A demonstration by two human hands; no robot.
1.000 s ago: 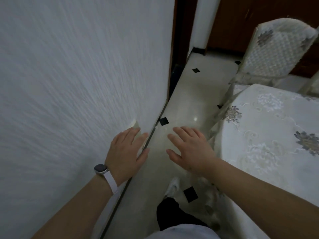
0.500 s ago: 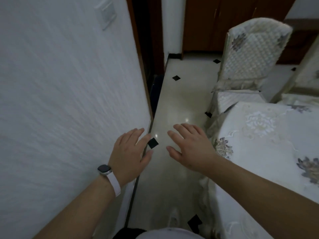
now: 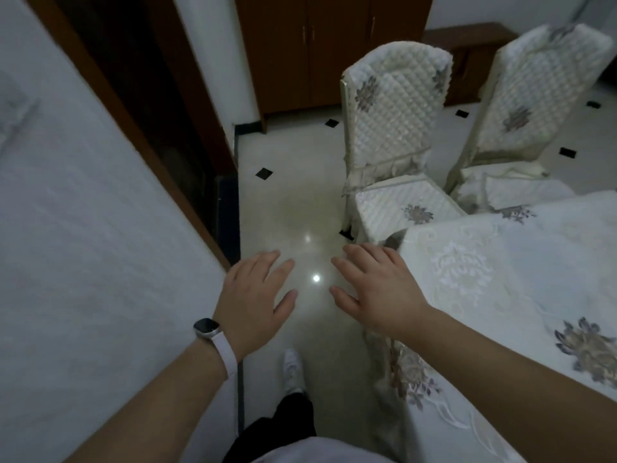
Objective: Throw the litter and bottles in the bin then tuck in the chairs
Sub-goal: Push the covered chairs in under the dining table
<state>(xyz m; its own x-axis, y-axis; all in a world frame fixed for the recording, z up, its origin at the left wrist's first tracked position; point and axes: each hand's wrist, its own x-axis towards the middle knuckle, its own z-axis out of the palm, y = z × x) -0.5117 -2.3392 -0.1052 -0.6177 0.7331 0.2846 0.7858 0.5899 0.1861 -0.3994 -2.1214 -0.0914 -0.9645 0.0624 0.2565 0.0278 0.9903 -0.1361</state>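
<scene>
Two chairs wait at one o'clock by the table (image 3: 500, 295): near chair (image 3: 397, 128), far chair (image 3: 534, 95). Your left hand (image 3: 257, 302) and right hand (image 3: 377, 292) hover, grips released. Grasp backrest tops; quilted covers likely slip.

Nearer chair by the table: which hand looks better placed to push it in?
Probably the right. The right hand is open beside the table corner, with the nearer chair just ahead of it. The left hand is over by the wall, farther away.
</scene>
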